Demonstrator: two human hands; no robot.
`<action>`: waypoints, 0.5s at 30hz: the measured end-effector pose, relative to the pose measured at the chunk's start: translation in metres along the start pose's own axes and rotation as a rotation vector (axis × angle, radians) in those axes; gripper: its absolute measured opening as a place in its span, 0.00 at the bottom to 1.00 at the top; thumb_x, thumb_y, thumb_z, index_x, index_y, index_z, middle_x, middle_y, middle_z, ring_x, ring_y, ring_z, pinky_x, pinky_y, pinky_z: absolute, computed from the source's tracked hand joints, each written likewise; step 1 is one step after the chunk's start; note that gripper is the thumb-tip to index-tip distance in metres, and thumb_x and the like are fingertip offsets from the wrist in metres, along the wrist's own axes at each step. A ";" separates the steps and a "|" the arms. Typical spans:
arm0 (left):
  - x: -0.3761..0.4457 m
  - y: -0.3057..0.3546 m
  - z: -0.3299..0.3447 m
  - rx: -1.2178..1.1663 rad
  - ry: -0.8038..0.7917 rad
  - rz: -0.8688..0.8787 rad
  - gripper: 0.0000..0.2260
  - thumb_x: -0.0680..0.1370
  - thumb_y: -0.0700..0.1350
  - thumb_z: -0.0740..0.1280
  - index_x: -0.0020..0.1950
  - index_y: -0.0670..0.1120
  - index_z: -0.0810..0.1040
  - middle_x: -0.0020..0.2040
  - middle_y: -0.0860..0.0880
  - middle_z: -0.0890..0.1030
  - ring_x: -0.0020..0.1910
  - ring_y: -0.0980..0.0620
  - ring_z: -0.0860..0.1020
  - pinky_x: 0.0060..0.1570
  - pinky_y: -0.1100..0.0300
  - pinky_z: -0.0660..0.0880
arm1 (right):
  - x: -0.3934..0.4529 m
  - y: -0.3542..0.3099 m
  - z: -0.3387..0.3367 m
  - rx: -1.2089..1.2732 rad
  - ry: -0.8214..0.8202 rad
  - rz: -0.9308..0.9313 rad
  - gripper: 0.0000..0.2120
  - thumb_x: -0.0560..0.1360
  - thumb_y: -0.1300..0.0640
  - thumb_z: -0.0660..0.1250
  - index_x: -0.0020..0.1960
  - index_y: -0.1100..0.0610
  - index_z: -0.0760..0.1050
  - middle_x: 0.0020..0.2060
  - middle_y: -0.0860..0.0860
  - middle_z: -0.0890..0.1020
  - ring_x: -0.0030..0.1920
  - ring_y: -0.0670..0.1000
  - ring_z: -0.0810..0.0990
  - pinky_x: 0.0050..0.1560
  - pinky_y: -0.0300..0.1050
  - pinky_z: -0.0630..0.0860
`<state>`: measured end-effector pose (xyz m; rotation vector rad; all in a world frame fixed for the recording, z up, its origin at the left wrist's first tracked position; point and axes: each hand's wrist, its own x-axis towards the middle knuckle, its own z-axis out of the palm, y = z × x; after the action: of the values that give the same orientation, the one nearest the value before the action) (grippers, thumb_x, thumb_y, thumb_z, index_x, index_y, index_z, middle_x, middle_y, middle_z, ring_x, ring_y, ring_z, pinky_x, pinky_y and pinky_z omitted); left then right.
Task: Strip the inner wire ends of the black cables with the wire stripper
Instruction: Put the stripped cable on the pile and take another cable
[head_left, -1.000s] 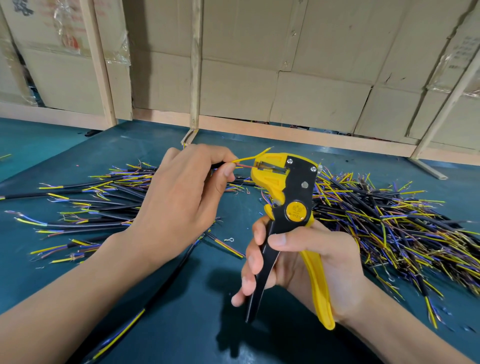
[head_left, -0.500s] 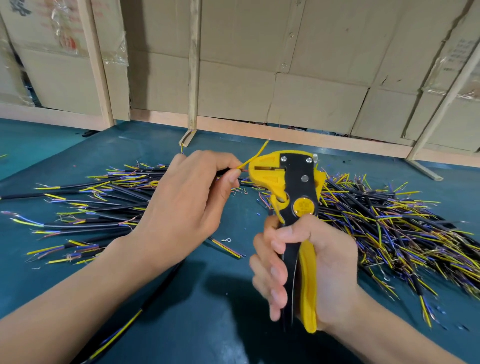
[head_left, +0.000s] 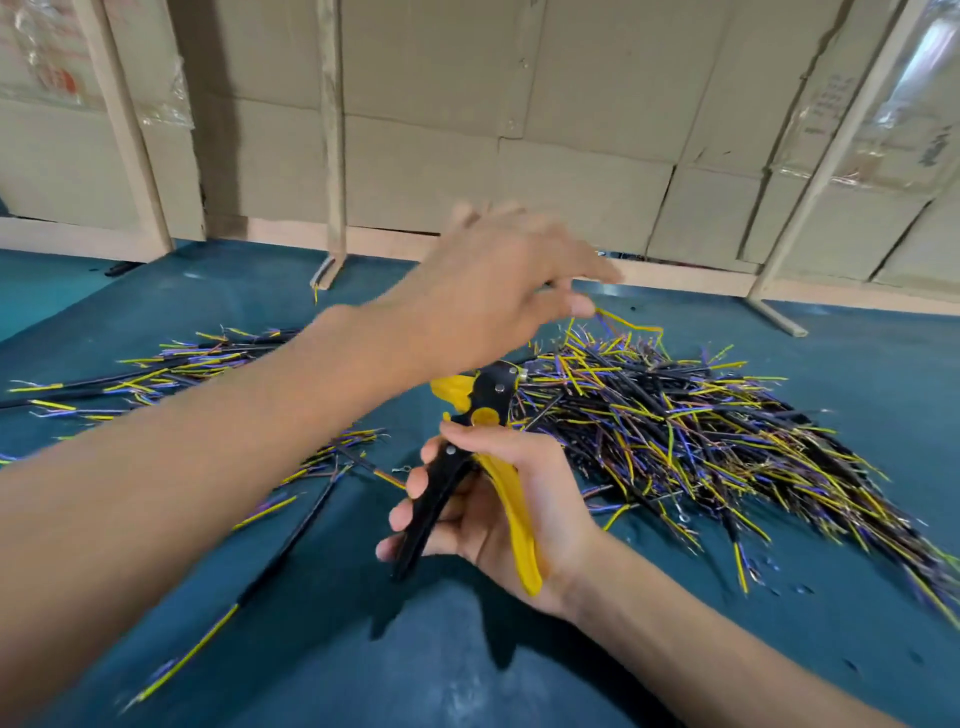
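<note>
Over the right pile (head_left: 675, 431), left hand (head_left: 493, 291) blurred, grip unclear; right hand (head_left: 498, 499) clutches stripper (head_left: 480, 410); cable could snag.

left hand (head_left: 498, 280) blurred, hiding the wire stripper (head_left: 480, 410) head.

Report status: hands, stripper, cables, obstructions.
Left hand open over right cable pile. Right hand grips wire stripper. Nothing in the way.
</note>
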<state>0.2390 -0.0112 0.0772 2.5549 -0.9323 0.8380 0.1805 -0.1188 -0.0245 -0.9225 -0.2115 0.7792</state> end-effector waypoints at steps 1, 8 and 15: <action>0.012 0.003 0.000 -0.015 -0.194 -0.014 0.27 0.81 0.55 0.67 0.78 0.62 0.62 0.60 0.55 0.78 0.60 0.51 0.72 0.54 0.59 0.57 | -0.001 0.000 0.000 0.004 0.003 -0.004 0.08 0.77 0.56 0.67 0.46 0.61 0.74 0.38 0.60 0.78 0.38 0.61 0.82 0.47 0.63 0.82; -0.048 -0.069 -0.023 0.029 -0.885 -0.447 0.24 0.77 0.46 0.73 0.71 0.52 0.71 0.59 0.47 0.79 0.54 0.47 0.77 0.58 0.58 0.73 | 0.000 0.001 -0.002 0.078 0.068 -0.153 0.07 0.74 0.57 0.66 0.42 0.60 0.76 0.36 0.59 0.79 0.37 0.62 0.82 0.48 0.62 0.82; -0.128 -0.068 -0.008 0.134 -0.595 -0.160 0.06 0.81 0.58 0.65 0.52 0.68 0.80 0.49 0.68 0.79 0.55 0.67 0.71 0.61 0.52 0.59 | 0.001 -0.006 -0.007 0.055 0.131 -0.359 0.05 0.72 0.60 0.67 0.44 0.62 0.75 0.36 0.60 0.80 0.37 0.63 0.83 0.43 0.62 0.83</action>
<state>0.2013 0.1058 0.0005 3.0123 -0.8186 0.0840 0.1874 -0.1250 -0.0240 -0.8496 -0.2319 0.3894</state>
